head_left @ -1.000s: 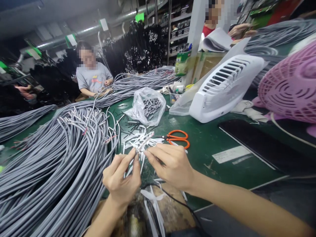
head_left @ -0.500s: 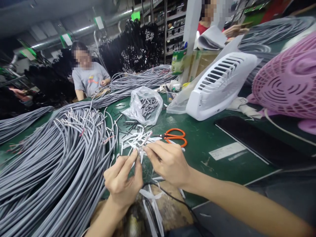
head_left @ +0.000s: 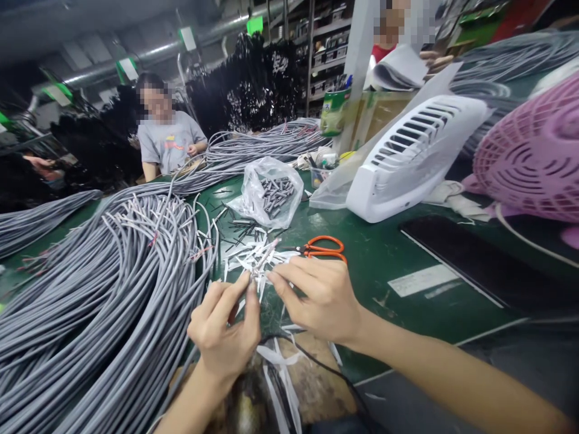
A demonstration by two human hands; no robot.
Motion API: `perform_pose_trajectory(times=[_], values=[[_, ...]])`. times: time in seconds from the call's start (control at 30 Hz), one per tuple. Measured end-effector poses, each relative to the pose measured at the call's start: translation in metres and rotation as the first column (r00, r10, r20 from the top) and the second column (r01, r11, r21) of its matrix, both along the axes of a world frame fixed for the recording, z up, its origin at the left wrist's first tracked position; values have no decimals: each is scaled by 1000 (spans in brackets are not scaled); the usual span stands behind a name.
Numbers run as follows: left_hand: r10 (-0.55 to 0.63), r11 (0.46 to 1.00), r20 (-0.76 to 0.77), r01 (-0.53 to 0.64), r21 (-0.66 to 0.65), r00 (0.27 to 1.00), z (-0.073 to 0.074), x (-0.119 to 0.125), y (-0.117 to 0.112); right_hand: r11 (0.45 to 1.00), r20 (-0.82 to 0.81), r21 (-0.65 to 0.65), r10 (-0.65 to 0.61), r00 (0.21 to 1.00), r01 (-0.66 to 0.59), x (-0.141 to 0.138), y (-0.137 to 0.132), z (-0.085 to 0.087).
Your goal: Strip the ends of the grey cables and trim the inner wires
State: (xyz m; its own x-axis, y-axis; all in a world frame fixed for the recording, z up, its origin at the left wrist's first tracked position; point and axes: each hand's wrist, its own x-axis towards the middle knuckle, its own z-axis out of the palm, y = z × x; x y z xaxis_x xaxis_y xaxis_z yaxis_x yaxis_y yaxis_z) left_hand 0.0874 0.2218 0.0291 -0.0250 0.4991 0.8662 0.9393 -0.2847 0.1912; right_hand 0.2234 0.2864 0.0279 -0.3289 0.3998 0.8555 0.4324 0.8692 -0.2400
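In the head view, my left hand (head_left: 224, 328) pinches a stripped cable end (head_left: 265, 258) between thumb and forefinger. This end is pale with a pinkish tip and points away from me. Thumb and fingers of my right hand (head_left: 319, 295) are pinched together close beside it, at some thin silvery strands; the exact grip is too small to see. Beneath and beyond the fingertips lie scattered white strips (head_left: 239, 256). Orange-handled scissors (head_left: 323, 246) rest just past my right hand. A large bundle of grey cables (head_left: 136, 301) spreads out left of my left hand.
A clear plastic bag (head_left: 246, 196) of short dark tubes stands beyond the strips. To the right are a white fan (head_left: 407, 163), a pink fan (head_left: 525, 150) and a black phone-like slab (head_left: 470, 259). A co-worker (head_left: 169, 141) sits across the green table (head_left: 362, 313); another person is behind.
My fingertips have drawn slightly apart at the cable end, the right hand shifting a little to the right. The whole view has shifted slightly, too.
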Motion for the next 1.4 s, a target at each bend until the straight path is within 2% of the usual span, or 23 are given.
perform_pose_trajectory(times=[0.27,0.33,0.43,0.47,0.53,0.63,0.7,0.73,0.77,0.83,0.9,1.0,1.1,1.3,1.4], values=[[-9,1000,-33,8,-4,999,-1,1,1,1000,31,-24,16,999,-16,-1,-1,-1],[-19,1000,-39,19,-4,999,-2,2,1,993,9,-105,62,998,-60,-2,-1,-1],[-44,999,-56,44,0,997,-2,3,-1,950,-43,-277,134,990,-141,-3,-1,0],[-44,999,-53,44,-2,998,-2,4,-2,940,-62,-299,154,986,-166,-3,-1,-1],[-33,999,-10,33,-29,999,-2,3,-1,947,-105,-256,174,979,-196,-5,-4,-4],[5,986,153,21,-168,988,-2,-2,8,963,-128,-9,264,956,-268,-9,-13,-10],[55,945,347,63,-320,936,-3,-6,15,919,-125,175,376,918,-352,-12,-19,-13],[88,915,460,111,-387,884,-2,-9,19,899,-129,213,414,901,-382,-13,-19,-14],[114,890,564,169,-424,818,-2,-10,21,901,-151,194,419,895,-389,-13,-18,-14],[126,861,716,283,-423,687,-1,-12,21,952,-128,-56,292,948,-301,-12,-12,-12],[110,853,794,354,-385,597,1,-11,18,957,-94,-229,161,982,-179,-10,-3,-10],[114,859,827,363,-360,550,3,-8,13,951,-59,-290,91,994,-105,-7,5,-8],[108,871,808,338,-358,579,4,-5,11,951,-36,-292,91,995,-97,-8,4,-9],[1,902,588,253,-350,809,4,-1,6,921,-79,-356,137,987,-157,-10,5,-7],[-45,916,482,229,-330,875,2,0,3,900,-120,-384,173,978,-207,-9,4,-6]])
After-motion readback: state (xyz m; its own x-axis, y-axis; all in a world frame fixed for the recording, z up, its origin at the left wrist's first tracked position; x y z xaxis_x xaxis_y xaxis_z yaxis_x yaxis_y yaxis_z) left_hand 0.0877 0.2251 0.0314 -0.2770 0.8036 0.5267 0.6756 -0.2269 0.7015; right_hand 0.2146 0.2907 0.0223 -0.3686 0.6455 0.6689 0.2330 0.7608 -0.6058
